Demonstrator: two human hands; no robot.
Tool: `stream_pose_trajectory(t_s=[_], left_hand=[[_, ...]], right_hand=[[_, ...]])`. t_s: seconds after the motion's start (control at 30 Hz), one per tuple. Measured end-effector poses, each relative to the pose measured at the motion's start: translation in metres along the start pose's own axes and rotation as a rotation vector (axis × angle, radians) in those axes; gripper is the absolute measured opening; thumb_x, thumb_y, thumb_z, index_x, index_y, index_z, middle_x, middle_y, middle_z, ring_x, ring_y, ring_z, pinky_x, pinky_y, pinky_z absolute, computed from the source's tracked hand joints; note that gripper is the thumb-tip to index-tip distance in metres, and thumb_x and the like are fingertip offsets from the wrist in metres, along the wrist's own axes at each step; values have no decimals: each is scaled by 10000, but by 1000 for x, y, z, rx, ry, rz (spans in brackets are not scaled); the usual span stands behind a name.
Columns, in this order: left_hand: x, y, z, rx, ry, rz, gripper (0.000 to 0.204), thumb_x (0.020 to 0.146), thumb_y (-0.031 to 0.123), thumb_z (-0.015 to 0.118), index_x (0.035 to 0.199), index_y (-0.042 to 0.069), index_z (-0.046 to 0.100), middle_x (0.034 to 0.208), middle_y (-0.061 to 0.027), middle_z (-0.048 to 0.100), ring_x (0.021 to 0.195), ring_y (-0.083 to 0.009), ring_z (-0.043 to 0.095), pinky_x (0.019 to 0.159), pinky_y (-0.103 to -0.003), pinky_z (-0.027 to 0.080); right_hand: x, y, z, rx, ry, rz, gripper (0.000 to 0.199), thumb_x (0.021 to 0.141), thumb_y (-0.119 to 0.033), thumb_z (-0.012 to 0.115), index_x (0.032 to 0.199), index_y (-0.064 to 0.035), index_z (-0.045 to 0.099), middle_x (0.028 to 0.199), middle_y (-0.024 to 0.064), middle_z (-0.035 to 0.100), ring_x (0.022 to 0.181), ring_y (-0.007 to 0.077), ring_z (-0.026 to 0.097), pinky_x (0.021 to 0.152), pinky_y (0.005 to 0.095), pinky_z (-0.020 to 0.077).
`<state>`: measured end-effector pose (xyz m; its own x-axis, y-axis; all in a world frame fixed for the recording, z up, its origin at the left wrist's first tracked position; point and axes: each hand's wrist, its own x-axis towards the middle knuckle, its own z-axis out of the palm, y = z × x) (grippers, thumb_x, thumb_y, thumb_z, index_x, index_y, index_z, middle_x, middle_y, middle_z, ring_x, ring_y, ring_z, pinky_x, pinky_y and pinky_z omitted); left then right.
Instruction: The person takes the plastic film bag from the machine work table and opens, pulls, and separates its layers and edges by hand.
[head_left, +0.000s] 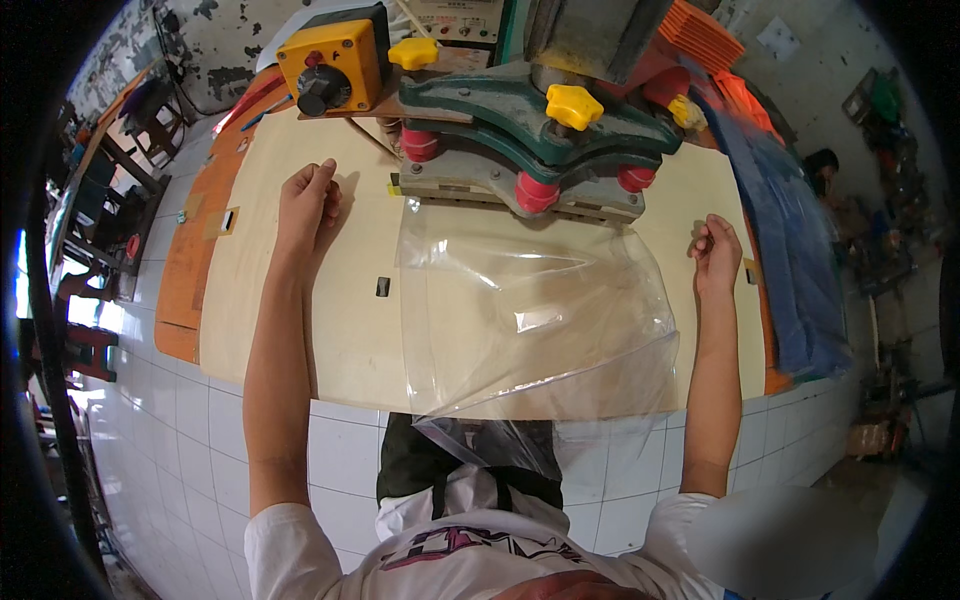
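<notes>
A clear plastic sheet (530, 310) lies on the pale wooden board (340, 330), its far edge under the green press head (520, 110) and its near edge hanging over the board's front. My left hand (308, 200) rests as a loose fist on the board, left of the sheet and apart from it. My right hand (716, 252) is curled shut on the board near its right edge, just beyond the sheet's right side. Neither hand holds anything.
A yellow control box (330, 62) with a black knob stands at the back left. Yellow knobs (572, 104) and red cylinders (536, 190) sit on the press. An orange board (190, 260) lies left; blue material (790, 260) lies right. A small dark slot (382, 287) marks the board.
</notes>
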<state>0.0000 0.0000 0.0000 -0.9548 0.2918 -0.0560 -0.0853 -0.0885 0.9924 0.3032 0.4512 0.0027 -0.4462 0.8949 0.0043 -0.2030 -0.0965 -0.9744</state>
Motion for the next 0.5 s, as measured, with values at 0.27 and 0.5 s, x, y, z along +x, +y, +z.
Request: stream_pose_trajectory(t_s=[0.27, 0.5], left_hand=[[0, 2, 0, 28, 14, 10, 292, 957, 269, 604, 732, 120, 492, 616, 16, 482, 478, -58, 417, 416, -213, 311], [-1, 2, 1, 42, 3, 20, 309, 963, 271, 595, 716, 122, 486, 600, 18, 468, 477, -62, 415, 413, -220, 302]], right_hand=[[-1, 1, 2, -5, -7, -7, 101, 919, -87, 603, 1007, -46, 574, 746, 18, 563, 538, 76, 476, 456, 242, 389], [-2, 1, 3, -20, -15, -5, 110, 914, -79, 597, 1014, -44, 571, 744, 17, 558, 540, 76, 480, 450, 234, 389]])
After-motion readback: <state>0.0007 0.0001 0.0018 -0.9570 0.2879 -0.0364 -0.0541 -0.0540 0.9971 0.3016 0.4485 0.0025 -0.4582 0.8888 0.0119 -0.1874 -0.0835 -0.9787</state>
